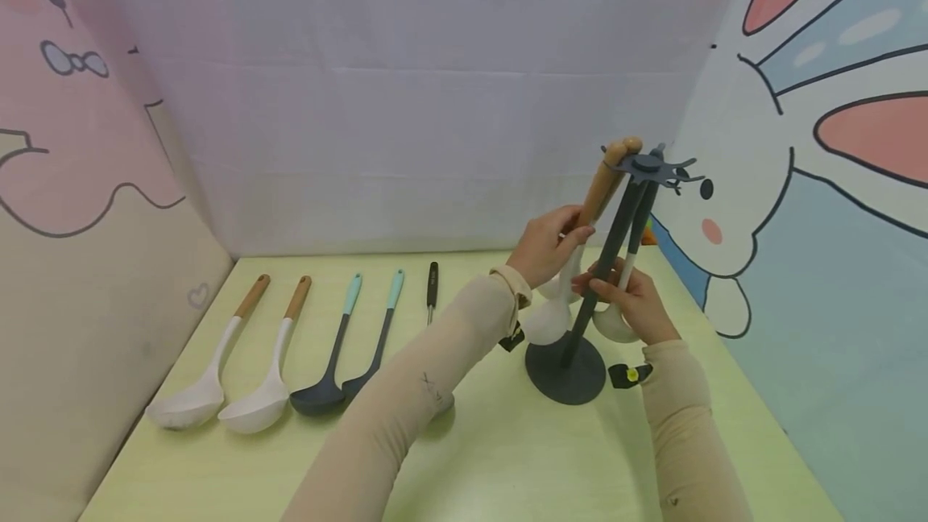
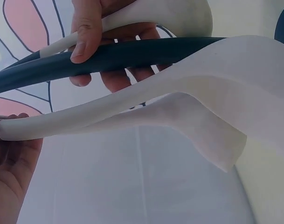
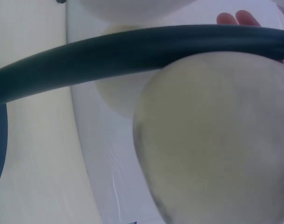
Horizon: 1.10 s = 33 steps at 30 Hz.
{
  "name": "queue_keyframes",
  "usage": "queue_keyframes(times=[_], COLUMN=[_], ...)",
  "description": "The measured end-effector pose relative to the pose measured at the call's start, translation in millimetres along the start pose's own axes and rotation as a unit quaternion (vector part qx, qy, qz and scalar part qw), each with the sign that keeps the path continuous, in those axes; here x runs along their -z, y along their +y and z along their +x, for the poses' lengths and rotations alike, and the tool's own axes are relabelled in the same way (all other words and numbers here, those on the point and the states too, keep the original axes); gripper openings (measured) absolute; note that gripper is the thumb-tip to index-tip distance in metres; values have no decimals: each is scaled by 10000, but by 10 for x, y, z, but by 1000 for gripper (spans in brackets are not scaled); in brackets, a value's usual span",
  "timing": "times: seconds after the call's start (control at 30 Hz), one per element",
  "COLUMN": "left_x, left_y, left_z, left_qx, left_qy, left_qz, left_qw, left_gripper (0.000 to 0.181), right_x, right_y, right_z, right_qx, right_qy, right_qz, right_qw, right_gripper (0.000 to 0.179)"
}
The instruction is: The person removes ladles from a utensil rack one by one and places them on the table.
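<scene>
A dark utensil stand (image 1: 622, 236) with a round base and a hooked top stands at the right of the table. My left hand (image 1: 545, 246) holds a white utensil by its wooden handle (image 1: 603, 192), low down where it meets the white neck (image 2: 62, 122). A second wooden handle shows right behind the first, up at the hooks. My right hand (image 1: 638, 302) grips the dark pole, thumb (image 2: 88, 44) in front and fingers behind. Beside that hand hangs a ladle with a dark handle and pale bowl (image 3: 211, 140).
Left on the table (image 1: 507, 457) lie two white ladles with wooden handles (image 1: 206, 393), two dark ladles with teal handles (image 1: 322, 393) and a black-handled utensil (image 1: 432, 284), partly behind my left sleeve. Printed cloth walls close in the sides and back.
</scene>
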<state>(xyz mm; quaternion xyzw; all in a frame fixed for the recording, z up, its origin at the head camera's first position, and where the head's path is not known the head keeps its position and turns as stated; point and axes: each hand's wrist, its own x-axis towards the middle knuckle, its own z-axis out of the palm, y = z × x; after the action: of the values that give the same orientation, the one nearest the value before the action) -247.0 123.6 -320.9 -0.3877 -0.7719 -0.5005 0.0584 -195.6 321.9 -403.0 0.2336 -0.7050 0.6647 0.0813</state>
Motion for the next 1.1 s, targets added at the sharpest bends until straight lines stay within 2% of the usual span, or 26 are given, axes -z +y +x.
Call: queue_keyframes(times=[0.3,0.53,0.7,0.8,0.93,1.1], left_x=[155,356,504,563,592,571], left_y=[-10,-20,-4,-47,-182,-444], left_z=[-2,-27,-23,-27,-65,-179], left_qx=[-141,174,587,908,1437,2055], left_qy=[133,277,368,447,486,389], left_qz=[249,117,-53,-113,-368,-252], left_qw=[9995,9994,9976,9948,9877,9776], left_gripper=[23,29,30,28,26,26], right_x=[-11,-29,-25,-19,-21,-36], right_y=[5,-12,-20,-22,-22,-10], right_z=[-18,-15,-2,4,-3,-22], right_qx=[30,-37,18,63,36,-30], right_qy=[62,116,121,115,147,195], right_qz=[-102,-140,-173,-138,-99,-84], right_qw=[9999,9998,9998,9998,9998,9998], right_gripper=[20,22,21,21,22,21])
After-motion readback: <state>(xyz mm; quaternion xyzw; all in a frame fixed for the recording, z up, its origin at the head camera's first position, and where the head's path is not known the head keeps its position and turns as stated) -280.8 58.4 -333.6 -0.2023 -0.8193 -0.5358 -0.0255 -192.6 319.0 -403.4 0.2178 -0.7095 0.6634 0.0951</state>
